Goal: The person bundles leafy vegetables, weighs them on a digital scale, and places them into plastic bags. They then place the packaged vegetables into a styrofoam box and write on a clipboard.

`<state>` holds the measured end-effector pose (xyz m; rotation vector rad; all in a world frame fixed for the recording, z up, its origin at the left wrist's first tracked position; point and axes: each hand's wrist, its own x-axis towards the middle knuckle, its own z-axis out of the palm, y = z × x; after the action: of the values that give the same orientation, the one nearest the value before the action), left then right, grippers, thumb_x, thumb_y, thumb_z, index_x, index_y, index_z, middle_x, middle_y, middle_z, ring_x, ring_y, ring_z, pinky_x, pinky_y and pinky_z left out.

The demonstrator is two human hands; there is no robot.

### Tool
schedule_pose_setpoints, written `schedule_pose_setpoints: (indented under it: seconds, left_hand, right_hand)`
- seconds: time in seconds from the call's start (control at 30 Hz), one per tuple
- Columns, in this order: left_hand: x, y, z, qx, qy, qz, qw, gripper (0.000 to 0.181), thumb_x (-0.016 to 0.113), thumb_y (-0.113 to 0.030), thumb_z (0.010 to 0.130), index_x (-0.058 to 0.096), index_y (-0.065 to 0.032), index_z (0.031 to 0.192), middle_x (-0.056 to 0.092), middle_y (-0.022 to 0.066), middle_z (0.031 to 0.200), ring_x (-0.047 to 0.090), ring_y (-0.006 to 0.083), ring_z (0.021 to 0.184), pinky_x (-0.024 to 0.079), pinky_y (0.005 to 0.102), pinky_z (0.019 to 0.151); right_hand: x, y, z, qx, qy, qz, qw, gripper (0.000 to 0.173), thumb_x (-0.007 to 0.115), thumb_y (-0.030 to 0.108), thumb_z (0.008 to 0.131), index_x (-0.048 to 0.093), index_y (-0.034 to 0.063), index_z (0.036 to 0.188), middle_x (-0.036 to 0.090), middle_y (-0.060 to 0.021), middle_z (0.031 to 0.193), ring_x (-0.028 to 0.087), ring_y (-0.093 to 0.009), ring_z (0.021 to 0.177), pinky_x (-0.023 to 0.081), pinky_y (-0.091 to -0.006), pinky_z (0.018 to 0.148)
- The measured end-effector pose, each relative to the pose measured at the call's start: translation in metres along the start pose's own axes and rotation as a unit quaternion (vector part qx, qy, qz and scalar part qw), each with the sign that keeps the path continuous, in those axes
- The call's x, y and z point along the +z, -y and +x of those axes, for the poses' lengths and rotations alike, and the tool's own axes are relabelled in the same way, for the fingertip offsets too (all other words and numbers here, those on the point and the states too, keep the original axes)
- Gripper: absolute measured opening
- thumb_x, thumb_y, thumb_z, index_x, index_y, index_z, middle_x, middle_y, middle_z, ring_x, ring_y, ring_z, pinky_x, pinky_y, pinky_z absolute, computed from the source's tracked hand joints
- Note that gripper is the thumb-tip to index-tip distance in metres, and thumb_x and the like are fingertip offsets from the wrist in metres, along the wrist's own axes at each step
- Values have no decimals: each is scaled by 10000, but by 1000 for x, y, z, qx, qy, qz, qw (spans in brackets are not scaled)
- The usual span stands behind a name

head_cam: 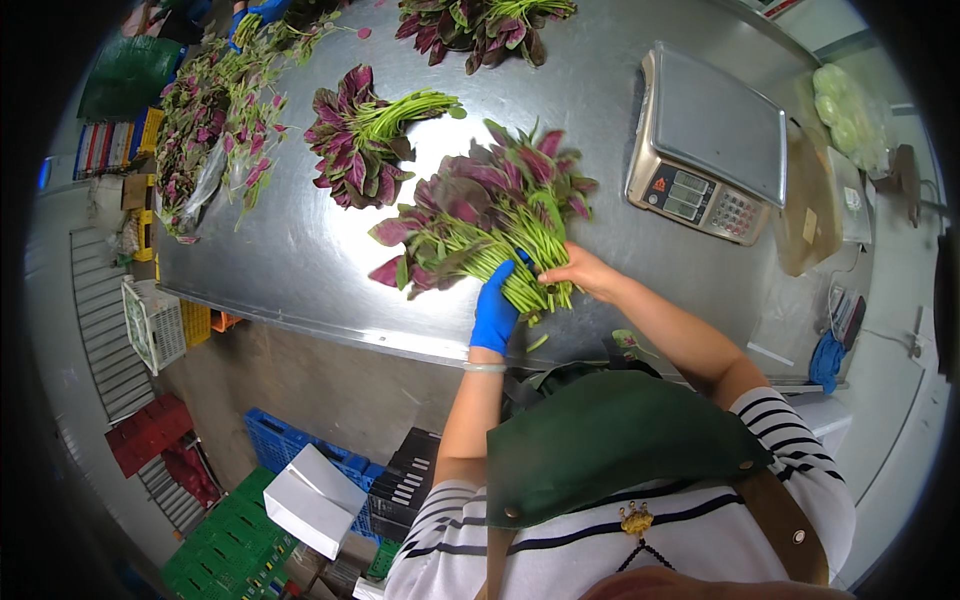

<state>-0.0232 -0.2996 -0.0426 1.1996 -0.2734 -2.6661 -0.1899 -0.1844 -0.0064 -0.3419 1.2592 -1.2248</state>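
Note:
My left hand [497, 307], in a blue glove, is closed around the stems of a leafy bunch of red amaranth greens [450, 244]. Bare and just to the right, my right hand [589, 271] grips a second bundle of amaranth stems [544, 240]. The two bundles lie side by side on the steel table [300, 262], purple leaves pointing away from me and cut ends towards me. A short loose stem piece [537, 343] lies near the cut ends. Some fingers of both hands are hidden among the stems.
Beyond my hands lies another amaranth bunch [367, 139], with more bunches [480, 26] at the far edge. A loose heap of greens [202, 135] covers the left end, near a co-worker's blue-gloved hand [259, 15]. A digital scale [712, 135] stands right, beside bagged produce [847, 112].

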Motion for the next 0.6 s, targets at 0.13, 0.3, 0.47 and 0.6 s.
schedule_pose_setpoints:
  seconds: [0.13, 0.3, 0.47, 0.6]
  left_hand:
    - [-9, 15, 17, -19, -23, -18, 999, 368, 603, -191, 953, 599, 12, 1260, 674, 124, 1184, 650, 268, 1062, 510, 393, 958]
    - [9, 7, 2, 57, -82, 151, 984, 398, 612, -172, 957, 568, 8, 1309, 646, 118, 1244, 621, 249, 1121, 478, 377, 1009]
    - [8, -10, -14, 48, 9, 109, 993, 433, 613, -170, 949, 577, 29, 1332, 654, 113, 1247, 635, 208, 1104, 506, 331, 947]
    - [7, 12, -4, 64, -66, 118, 989, 417, 650, -203, 941, 600, -4, 1303, 653, 94, 1237, 637, 207, 1075, 508, 331, 930]
  right_hand:
    - [-24, -6, 15, 180, 4, 226, 957, 555, 782, 144, 836, 539, 27, 1321, 646, -79, 1220, 611, -181, 1107, 490, -350, 954]
    - [0, -10, 36, 128, -2, 11, 992, 406, 787, 85, 794, 655, 10, 1171, 700, -75, 1066, 644, -160, 977, 499, -324, 890]
    - [-19, 15, 26, 101, -34, 35, 994, 404, 764, 40, 795, 641, 11, 1179, 710, -82, 1023, 655, -169, 933, 509, -336, 873]
    - [-3, -1, 29, 93, -7, 71, 993, 429, 755, 18, 802, 623, 23, 1211, 703, -71, 1057, 653, -166, 975, 523, -347, 888]
